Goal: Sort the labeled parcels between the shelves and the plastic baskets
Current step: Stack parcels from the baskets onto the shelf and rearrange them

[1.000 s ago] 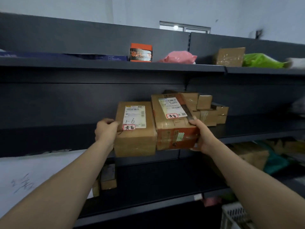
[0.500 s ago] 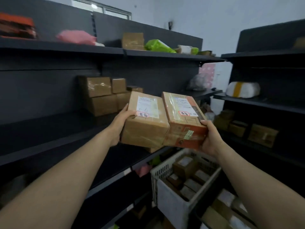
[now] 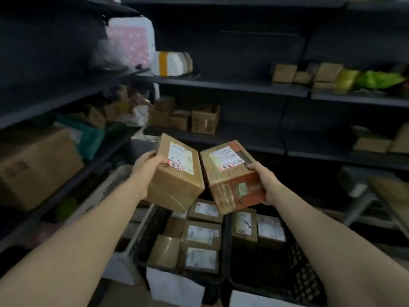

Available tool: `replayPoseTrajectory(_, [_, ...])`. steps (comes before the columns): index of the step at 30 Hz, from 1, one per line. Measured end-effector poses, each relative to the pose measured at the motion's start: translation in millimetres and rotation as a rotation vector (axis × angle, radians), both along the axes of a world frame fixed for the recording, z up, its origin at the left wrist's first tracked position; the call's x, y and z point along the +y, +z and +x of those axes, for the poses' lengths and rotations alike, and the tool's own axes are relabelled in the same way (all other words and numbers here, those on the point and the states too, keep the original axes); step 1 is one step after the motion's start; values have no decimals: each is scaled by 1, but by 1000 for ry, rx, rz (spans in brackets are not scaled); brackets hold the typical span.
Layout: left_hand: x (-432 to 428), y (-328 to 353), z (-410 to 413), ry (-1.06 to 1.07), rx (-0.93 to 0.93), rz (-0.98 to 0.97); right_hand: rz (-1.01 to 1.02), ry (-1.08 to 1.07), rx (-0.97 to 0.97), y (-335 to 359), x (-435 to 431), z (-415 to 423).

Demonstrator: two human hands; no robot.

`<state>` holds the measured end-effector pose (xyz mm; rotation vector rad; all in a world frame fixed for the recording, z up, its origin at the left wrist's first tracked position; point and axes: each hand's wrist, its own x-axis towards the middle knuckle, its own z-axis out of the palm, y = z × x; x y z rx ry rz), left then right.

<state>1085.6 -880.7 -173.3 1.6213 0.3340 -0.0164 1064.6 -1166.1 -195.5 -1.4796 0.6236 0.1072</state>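
The person's left hand (image 3: 146, 168) and right hand (image 3: 266, 181) are bare. The left forearm (image 3: 88, 231) and right forearm (image 3: 321, 231) are bare too, uncovered from wrist to the view's lower edge.

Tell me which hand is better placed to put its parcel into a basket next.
Probably the right hand. Its orange parcel hangs over the right basket, which shows free room. The left hand holds its brown parcel over the left basket, already packed with boxes.
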Motion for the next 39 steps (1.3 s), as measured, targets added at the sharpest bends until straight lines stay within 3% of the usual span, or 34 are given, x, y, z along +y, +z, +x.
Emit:
replayPoseTrajectory(6, [-90,-88,65,-282,174,24,-168,-205,167,-69,-85,-1])
replayPoseTrajectory(12, [-178,-175,73,-480,355,52,-162,-366,382,-196,-157,-17])
replayPoseTrajectory(16, [-221,-227,61,-548,394,102,-144,-403,483,-220,-162,-34])
replayPoseTrajectory(19, [-243,-260,49,-588,387,182,-259,-316,581,-241,-172,-39])
replayPoseTrajectory(24, [-275,-300,25,-614,494,460,-706,91,774,-258,-180,-40])
replayPoseTrajectory(27, [-288,-313,7,-639,521,668,-933,243,761,-262,-182,-39])
replayPoseTrajectory(31, [-297,-335,-7,-562,525,672,-984,271,694,-275,-192,-40])
replayPoseTrajectory(36, [-293,-371,-21,-467,473,441,-1008,290,643,-293,-197,-40])
replayPoseTrajectory(39, [-282,-397,-34,-663,502,652,-1009,265,624,-296,-197,-37])
